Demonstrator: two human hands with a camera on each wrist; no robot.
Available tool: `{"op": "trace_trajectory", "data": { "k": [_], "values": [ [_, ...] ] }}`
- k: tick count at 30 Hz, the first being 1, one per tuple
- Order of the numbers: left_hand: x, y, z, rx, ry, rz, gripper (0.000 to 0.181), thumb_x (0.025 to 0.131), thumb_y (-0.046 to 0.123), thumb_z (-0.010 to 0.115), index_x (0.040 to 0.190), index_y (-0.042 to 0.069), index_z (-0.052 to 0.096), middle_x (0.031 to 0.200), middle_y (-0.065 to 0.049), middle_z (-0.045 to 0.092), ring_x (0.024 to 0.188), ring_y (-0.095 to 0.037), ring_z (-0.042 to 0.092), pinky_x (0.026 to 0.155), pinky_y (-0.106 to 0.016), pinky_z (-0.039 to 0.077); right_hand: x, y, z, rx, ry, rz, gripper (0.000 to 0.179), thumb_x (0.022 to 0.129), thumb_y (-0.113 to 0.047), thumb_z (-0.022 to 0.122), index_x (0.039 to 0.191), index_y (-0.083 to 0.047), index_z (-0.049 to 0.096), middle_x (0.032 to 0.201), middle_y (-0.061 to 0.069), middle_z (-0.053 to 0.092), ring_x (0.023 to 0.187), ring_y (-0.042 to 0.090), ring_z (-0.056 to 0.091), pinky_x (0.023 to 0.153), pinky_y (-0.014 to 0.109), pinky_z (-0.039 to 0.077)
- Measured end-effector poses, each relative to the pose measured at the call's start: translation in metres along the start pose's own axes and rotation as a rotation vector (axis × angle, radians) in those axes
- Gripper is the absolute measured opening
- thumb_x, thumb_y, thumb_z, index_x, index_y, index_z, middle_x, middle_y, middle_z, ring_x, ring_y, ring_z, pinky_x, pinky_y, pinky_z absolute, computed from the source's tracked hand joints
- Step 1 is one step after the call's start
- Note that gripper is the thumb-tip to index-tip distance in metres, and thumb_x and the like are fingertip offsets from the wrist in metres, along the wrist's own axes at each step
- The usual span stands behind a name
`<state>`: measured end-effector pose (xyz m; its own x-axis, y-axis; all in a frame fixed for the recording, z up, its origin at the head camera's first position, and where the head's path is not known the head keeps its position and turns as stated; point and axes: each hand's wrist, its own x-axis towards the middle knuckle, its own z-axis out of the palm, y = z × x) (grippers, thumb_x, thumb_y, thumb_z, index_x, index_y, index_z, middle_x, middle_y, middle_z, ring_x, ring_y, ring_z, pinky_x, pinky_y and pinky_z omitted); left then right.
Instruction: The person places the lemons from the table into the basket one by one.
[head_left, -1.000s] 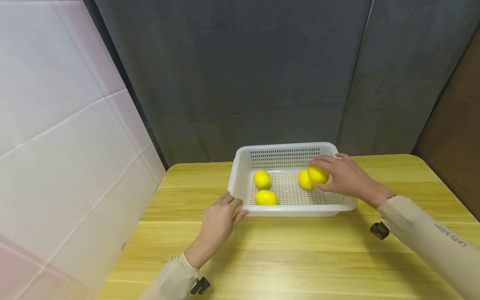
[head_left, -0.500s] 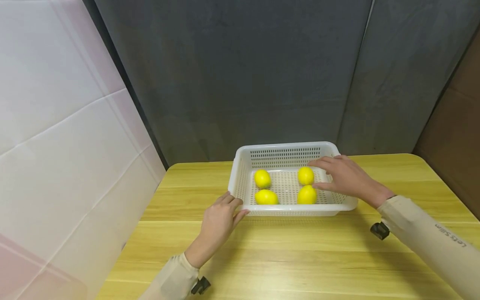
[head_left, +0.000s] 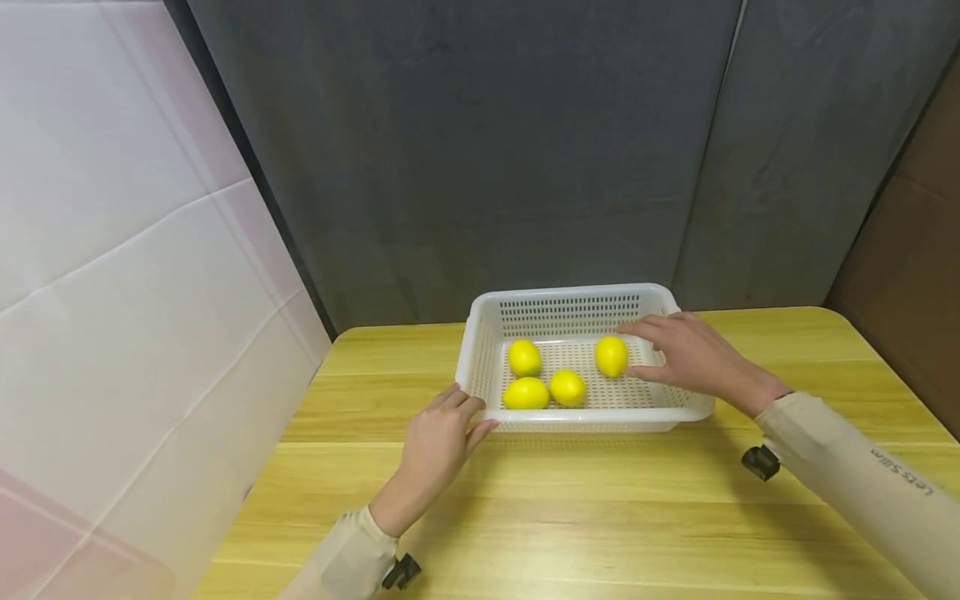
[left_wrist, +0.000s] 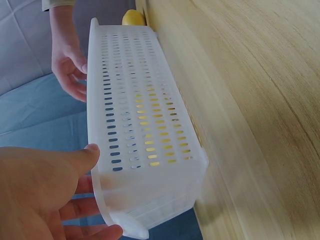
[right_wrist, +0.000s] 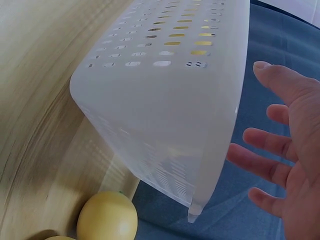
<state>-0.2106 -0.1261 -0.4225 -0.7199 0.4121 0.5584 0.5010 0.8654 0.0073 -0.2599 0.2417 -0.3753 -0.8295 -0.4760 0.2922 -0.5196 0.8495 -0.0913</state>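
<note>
- Gripping white perforated plastic basket (head_left: 585,415) with left hand (head_left: 437,436).
- Holding right hand (head_left: 693,354) wide, empty, just right of yellow oval lemon (head_left: 611,357) aligned roughly front-to-back.

Soft shadows and pale glare lie on the table (head_left: 570,525).

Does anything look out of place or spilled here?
One mild oddity: the right wrist view shows a yellow fruit on the table outside the white basket, near its right end, while four lemons sit inside. The head view doesn't show it. Otherwise, nothing looks spilled or damaged.
</note>
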Motion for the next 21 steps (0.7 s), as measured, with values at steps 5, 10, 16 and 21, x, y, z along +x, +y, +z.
{"op": "trace_trajectory", "data": {
  "k": [5,10,16,21],
  "values": [
    [0.000,0.000,0.000,0.000,0.000,0.001,0.029,0.084,0.041,0.077,0.097,0.016,0.073,0.097,0.000,0.074,0.105,-0.024,0.071,0.075,-0.039,0.061,-0.001,0.000,0.000,-0.004,-0.014,0.012,0.064,0.082,-0.045,0.077,0.138,-0.018,0.058,0.130,0.005,0.067,0.118,0.026,0.064,0.102,0.057,0.043],
    [0.000,0.000,0.000,0.003,0.000,0.002,0.029,0.083,0.041,0.077,0.096,0.015,0.073,0.096,0.000,0.074,0.106,-0.024,0.071,0.076,-0.040,0.061,-0.001,0.002,-0.001,0.011,-0.020,0.021,0.065,0.082,-0.046,0.078,0.138,-0.019,0.058,0.131,0.005,0.067,0.117,0.026,0.064,0.103,0.057,0.042],
    [0.000,0.000,0.000,0.007,0.000,0.003,0.029,0.083,0.041,0.077,0.096,0.015,0.073,0.096,0.000,0.074,0.106,-0.024,0.071,0.078,-0.040,0.061,-0.004,0.007,-0.002,0.025,-0.029,0.028,0.065,0.084,-0.049,0.074,0.139,-0.020,0.056,0.133,0.005,0.065,0.119,0.026,0.062,0.105,0.057,0.043],
    [0.000,-0.001,0.000,0.013,0.004,0.005,0.029,0.083,0.042,0.077,0.096,0.016,0.073,0.097,0.000,0.074,0.106,-0.024,0.071,0.078,-0.040,0.061,-0.006,0.011,-0.005,0.028,-0.033,0.043,0.063,0.086,-0.048,0.073,0.139,-0.020,0.056,0.134,0.005,0.063,0.119,0.027,0.060,0.103,0.057,0.044]
  ]
}}
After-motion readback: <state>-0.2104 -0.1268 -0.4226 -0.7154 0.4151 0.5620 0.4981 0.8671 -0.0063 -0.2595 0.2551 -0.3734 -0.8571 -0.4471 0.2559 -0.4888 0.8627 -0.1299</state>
